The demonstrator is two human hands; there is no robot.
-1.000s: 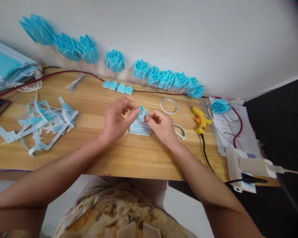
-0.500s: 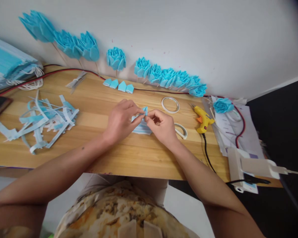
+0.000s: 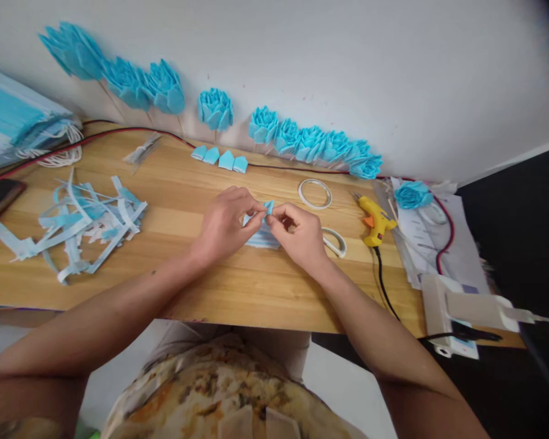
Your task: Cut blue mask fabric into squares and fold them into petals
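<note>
A small folded piece of blue mask fabric [image 3: 269, 206] is pinched between both hands above the middle of the table. My left hand [image 3: 231, 221] has its thumb and fingertips closed on the left side of it. From the right, my right hand [image 3: 299, 230] grips the same piece with thumb and forefinger. Under the hands lies a pale blue and white sheet of fabric [image 3: 261, 238], partly covered by the fingers. Several folded blue petals [image 3: 226, 160] rest in a row behind the hands.
Blue fabric flowers [image 3: 308, 143] on sticks lean along the wall. Fabric strips [image 3: 89, 219] heap at left, near a stack of masks [image 3: 18, 119] and a phone [image 3: 0, 198]. Tape rolls [image 3: 315, 180], a yellow glue gun [image 3: 374, 222] and a power strip [image 3: 439, 311] occupy the right.
Both hands keep their pinch on the folded blue fabric, with barely any finger movement. The whole view has shifted slightly.
</note>
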